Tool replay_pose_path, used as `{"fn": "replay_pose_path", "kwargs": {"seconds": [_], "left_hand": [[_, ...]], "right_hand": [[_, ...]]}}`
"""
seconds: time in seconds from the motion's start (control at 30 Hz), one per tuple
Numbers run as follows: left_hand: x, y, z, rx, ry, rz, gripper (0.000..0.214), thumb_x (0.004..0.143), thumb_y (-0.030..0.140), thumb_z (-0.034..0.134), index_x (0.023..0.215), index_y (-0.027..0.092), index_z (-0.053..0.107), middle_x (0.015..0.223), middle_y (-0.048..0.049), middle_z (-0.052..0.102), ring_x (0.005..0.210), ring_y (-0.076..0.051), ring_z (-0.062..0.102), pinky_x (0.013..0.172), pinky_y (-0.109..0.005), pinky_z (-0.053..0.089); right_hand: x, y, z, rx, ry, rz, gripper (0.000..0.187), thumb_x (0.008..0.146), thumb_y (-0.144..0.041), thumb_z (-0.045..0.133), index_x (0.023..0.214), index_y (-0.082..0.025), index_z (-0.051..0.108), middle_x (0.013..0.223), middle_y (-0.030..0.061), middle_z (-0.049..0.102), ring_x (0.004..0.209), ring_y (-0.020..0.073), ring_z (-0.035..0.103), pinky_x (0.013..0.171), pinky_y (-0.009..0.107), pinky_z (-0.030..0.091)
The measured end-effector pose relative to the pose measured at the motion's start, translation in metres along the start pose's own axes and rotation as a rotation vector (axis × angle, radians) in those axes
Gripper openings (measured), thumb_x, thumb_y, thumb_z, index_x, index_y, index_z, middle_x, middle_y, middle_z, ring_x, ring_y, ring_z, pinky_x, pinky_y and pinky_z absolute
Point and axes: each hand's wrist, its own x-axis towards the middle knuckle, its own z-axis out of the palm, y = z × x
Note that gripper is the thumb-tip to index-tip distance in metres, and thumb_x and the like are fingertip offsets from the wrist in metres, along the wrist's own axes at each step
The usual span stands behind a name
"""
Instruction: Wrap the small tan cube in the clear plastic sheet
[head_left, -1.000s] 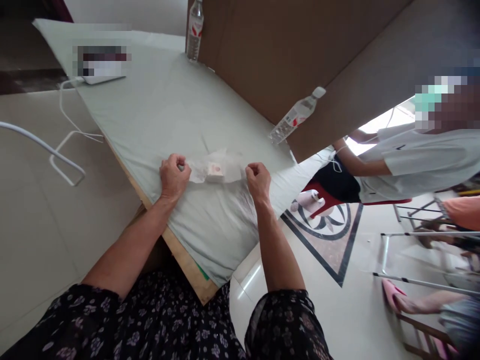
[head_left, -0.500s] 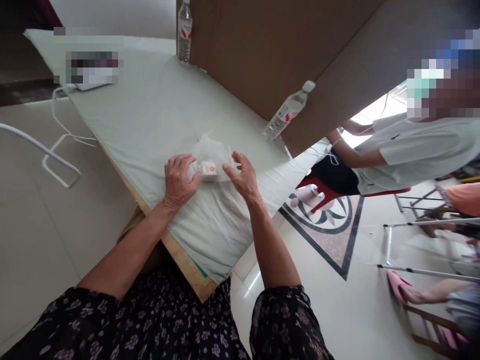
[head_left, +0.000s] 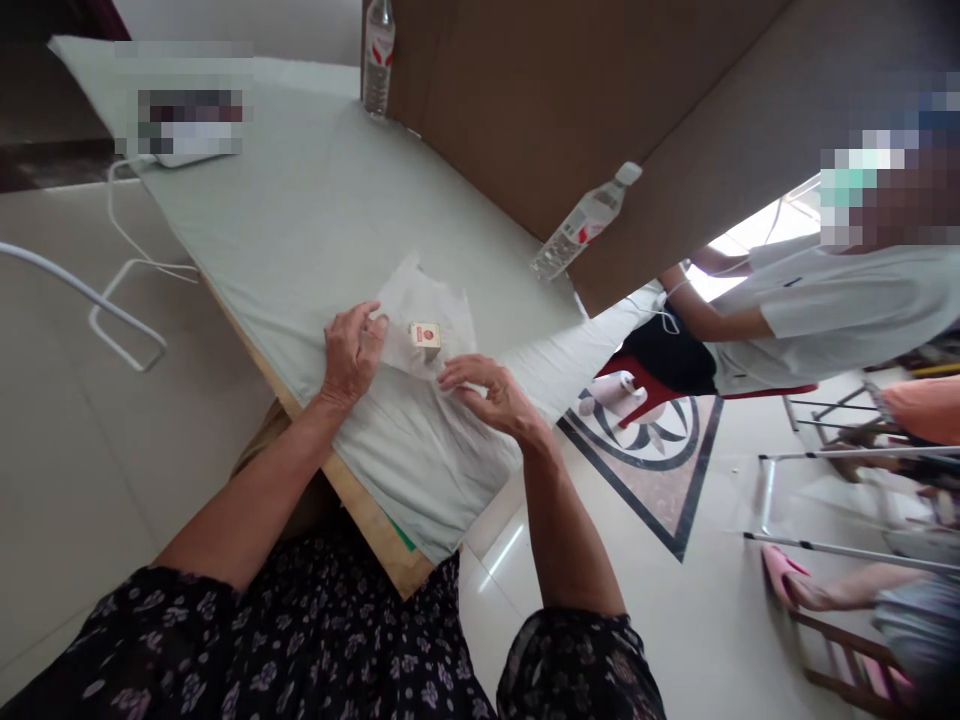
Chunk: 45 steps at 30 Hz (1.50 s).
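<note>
A small cream box (head_left: 427,338) with a red printed mark on top sits on a thin, translucent white sheet (head_left: 454,305), which is spread and creased on the cloth. At the sheet's left edge is my left hand (head_left: 351,352), fingers curled and thumb against them, seemingly pinching that edge. To the lower right of the box, my right hand (head_left: 491,392) reaches over the sheet's near edge with thumb and fingers apart. Its fingertips are close to the box, and contact with the sheet is hard to make out.
A pale cloth covers the table (head_left: 285,200). A tall brown cardboard panel (head_left: 517,120) stands behind, with one water bottle (head_left: 379,65) upright and another bottle (head_left: 589,222) at its right end. A white device (head_left: 196,150) with a cable lies far left. A person (head_left: 840,300) sits at right.
The sheet has been spread flatter around the box, whose top now shows more clearly. My right hand has moved down toward the near edge; my left hand has drawn slightly left and its fingers have closed.
</note>
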Motion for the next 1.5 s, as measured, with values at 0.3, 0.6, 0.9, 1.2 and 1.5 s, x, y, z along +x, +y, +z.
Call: {"fn": "replay_pose_path", "kwargs": {"seconds": [0.3, 0.6, 0.9, 1.2, 1.5], "left_hand": [[0.002, -0.016, 0.006, 0.11, -0.07, -0.031, 0.01, 0.072, 0.021, 0.065, 0.069, 0.027, 0.073, 0.08, -0.0026, 0.076, 0.095, -0.029, 0.069, 0.106, -0.052, 0.047], [-0.004, -0.018, 0.006, 0.229, -0.159, 0.067, 0.026, 0.062, 0.017, 0.068, 0.084, 0.027, 0.078, 0.112, -0.0088, 0.076, 0.115, -0.036, 0.066, 0.111, -0.057, 0.044], [-0.006, -0.01, 0.003, 0.322, -0.242, 0.063, 0.03, 0.066, 0.014, 0.067, 0.09, 0.026, 0.079, 0.126, -0.0086, 0.073, 0.123, -0.037, 0.061, 0.117, -0.06, 0.04], [-0.005, 0.0, -0.001, 0.438, -0.319, 0.036, 0.033, 0.071, 0.013, 0.065, 0.1, 0.024, 0.079, 0.134, -0.0106, 0.07, 0.13, -0.036, 0.059, 0.119, -0.055, 0.04], [0.006, -0.008, -0.016, 0.527, -0.342, 0.105, 0.032, 0.075, 0.017, 0.065, 0.102, 0.025, 0.077, 0.132, -0.0093, 0.071, 0.131, -0.036, 0.06, 0.116, -0.055, 0.043]], "right_hand": [[-0.009, -0.012, 0.002, -0.04, 0.078, 0.264, 0.033, 0.097, -0.048, 0.059, 0.084, -0.024, 0.078, 0.084, 0.0026, 0.08, 0.075, 0.0188, 0.069, 0.072, 0.032, 0.052], [0.063, 0.028, 0.028, -0.179, 0.207, 0.187, 0.058, 0.073, -0.024, 0.081, 0.13, -0.022, 0.069, 0.144, 0.0131, 0.069, 0.13, 0.0304, 0.064, 0.11, 0.048, 0.052], [0.019, 0.07, -0.018, -0.207, 0.564, 0.336, 0.044, 0.082, -0.035, 0.068, 0.123, -0.02, 0.064, 0.118, 0.0106, 0.075, 0.106, 0.0258, 0.069, 0.1, 0.046, 0.054], [-0.012, 0.072, -0.016, -0.473, 0.727, 0.311, 0.047, 0.088, -0.034, 0.064, 0.131, -0.017, 0.063, 0.144, 0.0221, 0.062, 0.137, 0.0361, 0.055, 0.114, 0.063, 0.044], [0.02, 0.03, 0.032, -0.448, -0.004, 0.196, 0.067, 0.087, -0.044, 0.08, 0.146, -0.021, 0.061, 0.159, 0.0161, 0.056, 0.149, 0.0353, 0.05, 0.122, 0.056, 0.041]]}}
